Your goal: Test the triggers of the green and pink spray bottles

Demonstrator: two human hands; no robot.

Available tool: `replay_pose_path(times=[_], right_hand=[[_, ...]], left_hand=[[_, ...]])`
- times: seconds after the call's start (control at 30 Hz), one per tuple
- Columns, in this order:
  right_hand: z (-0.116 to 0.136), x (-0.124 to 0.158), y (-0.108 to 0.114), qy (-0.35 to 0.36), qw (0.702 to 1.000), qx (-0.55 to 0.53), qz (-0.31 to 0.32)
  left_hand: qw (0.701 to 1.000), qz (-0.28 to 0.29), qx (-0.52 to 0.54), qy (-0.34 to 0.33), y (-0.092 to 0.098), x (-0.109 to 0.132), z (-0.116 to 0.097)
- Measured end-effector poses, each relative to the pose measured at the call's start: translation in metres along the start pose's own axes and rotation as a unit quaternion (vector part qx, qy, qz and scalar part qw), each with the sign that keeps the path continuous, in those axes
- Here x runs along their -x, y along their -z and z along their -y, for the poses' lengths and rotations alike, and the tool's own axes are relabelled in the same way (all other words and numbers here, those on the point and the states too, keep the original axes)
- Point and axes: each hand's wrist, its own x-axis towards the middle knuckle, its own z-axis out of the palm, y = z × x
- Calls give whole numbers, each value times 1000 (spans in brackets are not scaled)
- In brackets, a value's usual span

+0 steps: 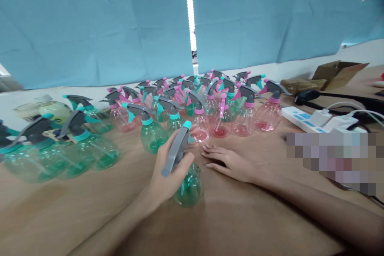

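My left hand (168,172) is wrapped round the neck of a green spray bottle (189,190), just under its grey trigger head with a teal nozzle. The bottle is tilted a little over the table, and whether its base touches the wood I cannot tell. To its right, my right hand (229,163) rests low on the tabletop with fingers stretched out, holding nothing. Just beyond the hands stand a pink spray bottle (200,126) and another green spray bottle (152,134). My palm hides part of the held bottle's neck.
Several green spray bottles (103,150) stand at the left. A dense group of pink and green bottles (244,118) fills the back of the wooden table (246,220). On the right lie a white power strip (300,119) with cables and an open cardboard box (339,75). Blue sheeting (120,28) hangs behind.
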Motion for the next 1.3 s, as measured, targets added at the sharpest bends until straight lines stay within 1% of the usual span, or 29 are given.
replay_pose_path(times=[0.17,0.27,0.4,0.53,0.67,0.77,0.87,1.07,1.3], right_hand=[[0,0,0,2,1000,-5,-5],[0,0,0,5,1000,-5,-5],[0,0,0,4,1000,3,-1],[1,0,0,3,1000,3,-5],[0,0,1,6,1000,0,-7],[-1,0,0,8,1000,2,-4],[-1,-1,0,6,1000,6,0],[1,-1,1,4,1000,20,9],[-1,-1,0,5,1000,10,1]], left_hand=[[999,13,40,-8,0,-1,-1],[999,17,43,-5,0,-1,-1],[998,20,47,-25,-1,-2,1],[1000,0,16,-23,0,-3,1],[1000,-17,-16,-14,1,-3,-5],[999,-7,-33,-4,2,-2,-9],[999,-8,-40,-17,2,-1,-11],[999,-12,-28,-8,1,0,-7],[999,-8,-34,-25,2,-3,-5]])
